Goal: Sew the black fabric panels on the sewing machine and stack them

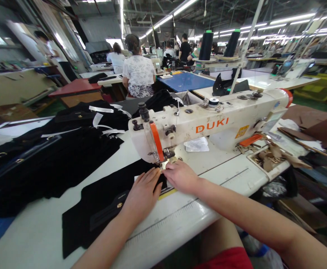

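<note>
Black woven fabric, a flat garment panel with small brass snaps [102, 213], is spread across the white tabletop [34, 235] in the lower centre of the frame, its far edge fed under the needle so that the seam line stays flat. The left hand [142, 192] is laid palm-down on the panel, fingers extended and pressing rather than gripping, apparently to keep the cloth from shifting. The right hand [181, 175] is set just beside it, at the presser foot, fingertips curled onto the cloth edge as if to steer it; whether anything is pinched between them cannot be told. Both hands are touching the panel directly in front of the cream-white industrial sewing machine marked DUKI in orange [208, 127], which fills the middle of the frame.

To the left, a heap of finished black garments with white tape strips [68, 149] is piled within reach. A shallow tray of brown scraps [272, 158] is kept at the right. Farther off, in the upper centre, a seated person in a white patterned top [139, 74] is seen from behind, and two dark thread cones [218, 44] are stood on a rack.
</note>
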Tool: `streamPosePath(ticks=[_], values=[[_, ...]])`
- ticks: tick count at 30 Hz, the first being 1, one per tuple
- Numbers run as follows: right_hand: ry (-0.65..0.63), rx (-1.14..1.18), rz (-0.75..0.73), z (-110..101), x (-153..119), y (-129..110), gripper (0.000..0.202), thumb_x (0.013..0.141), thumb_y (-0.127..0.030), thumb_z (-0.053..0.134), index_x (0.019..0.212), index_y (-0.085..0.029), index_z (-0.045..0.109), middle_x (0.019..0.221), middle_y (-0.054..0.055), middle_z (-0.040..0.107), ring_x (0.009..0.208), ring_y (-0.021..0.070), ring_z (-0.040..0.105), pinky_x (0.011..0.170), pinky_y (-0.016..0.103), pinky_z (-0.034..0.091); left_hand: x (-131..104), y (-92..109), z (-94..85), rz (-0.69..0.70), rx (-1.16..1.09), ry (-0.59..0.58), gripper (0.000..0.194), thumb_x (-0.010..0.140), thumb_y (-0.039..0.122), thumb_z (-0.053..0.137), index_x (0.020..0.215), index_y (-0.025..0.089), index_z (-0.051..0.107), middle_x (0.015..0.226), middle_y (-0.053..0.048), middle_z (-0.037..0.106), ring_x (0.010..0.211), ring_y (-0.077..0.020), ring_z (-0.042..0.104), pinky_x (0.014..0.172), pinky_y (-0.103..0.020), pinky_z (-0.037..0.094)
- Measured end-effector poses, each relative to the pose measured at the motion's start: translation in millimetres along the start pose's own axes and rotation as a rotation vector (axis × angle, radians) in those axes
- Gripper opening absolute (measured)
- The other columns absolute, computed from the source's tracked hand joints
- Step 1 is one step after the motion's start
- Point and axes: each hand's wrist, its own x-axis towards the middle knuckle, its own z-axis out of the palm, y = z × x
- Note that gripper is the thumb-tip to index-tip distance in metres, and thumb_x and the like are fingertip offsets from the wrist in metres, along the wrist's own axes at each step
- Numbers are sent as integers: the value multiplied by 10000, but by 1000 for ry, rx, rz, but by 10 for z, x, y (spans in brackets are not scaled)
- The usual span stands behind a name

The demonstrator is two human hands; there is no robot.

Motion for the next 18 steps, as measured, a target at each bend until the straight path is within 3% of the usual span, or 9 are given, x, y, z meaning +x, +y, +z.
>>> streamPosePath(ticks=[12, 18], values=[[32, -12, 21, 32, -1, -11, 194, 934, -167, 495, 855, -130, 668, 846, 78, 629, 842, 203, 517, 761, 324, 406, 15, -48, 14, 39, 19, -5, 428, 935, 276, 380, 1270, 95, 574, 1307, -160, 605, 1231, -274, 548, 1028, -473, 445], [26, -7, 12, 37, -22, -30, 158, 918, -167, 531, 859, -124, 672, 831, 77, 622, 827, 199, 516, 766, 322, 413, 0, -67, 16, 32, -39, 8, 415, 933, 276, 390, 1286, 146, 564, 1326, -138, 595, 1252, -258, 530, 1041, -471, 432]])
